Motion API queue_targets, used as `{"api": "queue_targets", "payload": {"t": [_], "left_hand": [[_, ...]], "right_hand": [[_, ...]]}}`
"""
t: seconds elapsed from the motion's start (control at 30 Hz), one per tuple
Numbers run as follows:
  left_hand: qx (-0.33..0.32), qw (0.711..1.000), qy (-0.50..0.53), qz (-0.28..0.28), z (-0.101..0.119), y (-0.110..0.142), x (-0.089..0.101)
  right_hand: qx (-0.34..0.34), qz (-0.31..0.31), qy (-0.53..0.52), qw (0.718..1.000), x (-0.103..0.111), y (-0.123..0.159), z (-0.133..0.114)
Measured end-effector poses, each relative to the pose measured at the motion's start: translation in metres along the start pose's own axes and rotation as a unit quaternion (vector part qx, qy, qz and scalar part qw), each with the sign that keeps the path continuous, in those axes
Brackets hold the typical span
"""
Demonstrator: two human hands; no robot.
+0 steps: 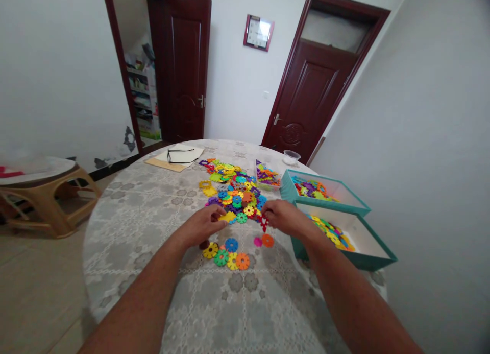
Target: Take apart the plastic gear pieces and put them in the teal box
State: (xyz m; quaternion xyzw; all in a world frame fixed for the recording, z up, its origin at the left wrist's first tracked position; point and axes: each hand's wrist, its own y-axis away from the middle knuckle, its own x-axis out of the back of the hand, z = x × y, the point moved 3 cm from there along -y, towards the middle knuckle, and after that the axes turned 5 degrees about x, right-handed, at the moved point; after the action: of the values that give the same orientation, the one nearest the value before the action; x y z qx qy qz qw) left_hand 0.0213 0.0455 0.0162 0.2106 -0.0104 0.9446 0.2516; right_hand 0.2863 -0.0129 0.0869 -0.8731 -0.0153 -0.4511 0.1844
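Observation:
My left hand [202, 224] is closed on a yellow plastic building piece [228, 217], pinched between thumb and fingers at the near edge of the pile. A red triangular building piece [264, 225] hangs from the fingertips of my right hand [284, 216]. Between and beyond both hands spreads a pile of colourful notched plastic pieces [237, 198]. Closer to me lies a loose group of round notched discs, among them a blue disc [231, 244], a green disc [221, 258] and an orange disc [242, 261]. Below my right hand rest another orange disc [267, 240] and a small pink disc [258, 241].
Two teal boxes [377, 240] with pieces inside stand at the right. Behind the pile are a clear tray [273, 187] of triangular pieces and a clear bowl [291, 157]. Black-framed glasses [179, 156] lie on papers at the back left. A patterned cloth covers the round table [130, 231].

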Motion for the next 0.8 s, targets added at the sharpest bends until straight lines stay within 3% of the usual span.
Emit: {"api": "queue_targets", "payload": {"t": [0.13,0.2,0.3,0.43,0.53,0.67,0.8], "left_hand": [[0.022,0.999,0.035,-0.016,0.002,0.003,-0.001],[0.023,0.998,0.049,-0.022,0.005,0.004,0.0],[0.017,0.998,0.048,-0.038,0.009,0.006,0.0],[0.009,0.995,0.042,-0.086,0.014,0.01,-0.002],[0.003,0.989,0.04,-0.144,0.02,0.014,-0.006],[-0.008,0.975,0.046,-0.215,0.025,0.019,-0.011],[-0.007,0.979,0.033,-0.199,0.023,0.018,-0.005]], "right_hand": [[-0.035,0.217,0.059,0.974,0.04,-0.033,0.012],[-0.025,0.244,0.08,0.966,0.044,-0.035,0.011],[-0.011,0.172,0.057,0.983,0.022,-0.02,0.0],[0.046,0.023,-0.041,0.998,-0.032,0.014,-0.028],[0.088,-0.013,-0.069,0.994,-0.056,0.032,-0.047],[0.085,-0.034,-0.064,0.994,-0.055,0.039,-0.054],[-0.027,-0.017,-0.075,0.997,-0.023,0.035,-0.028]]}}
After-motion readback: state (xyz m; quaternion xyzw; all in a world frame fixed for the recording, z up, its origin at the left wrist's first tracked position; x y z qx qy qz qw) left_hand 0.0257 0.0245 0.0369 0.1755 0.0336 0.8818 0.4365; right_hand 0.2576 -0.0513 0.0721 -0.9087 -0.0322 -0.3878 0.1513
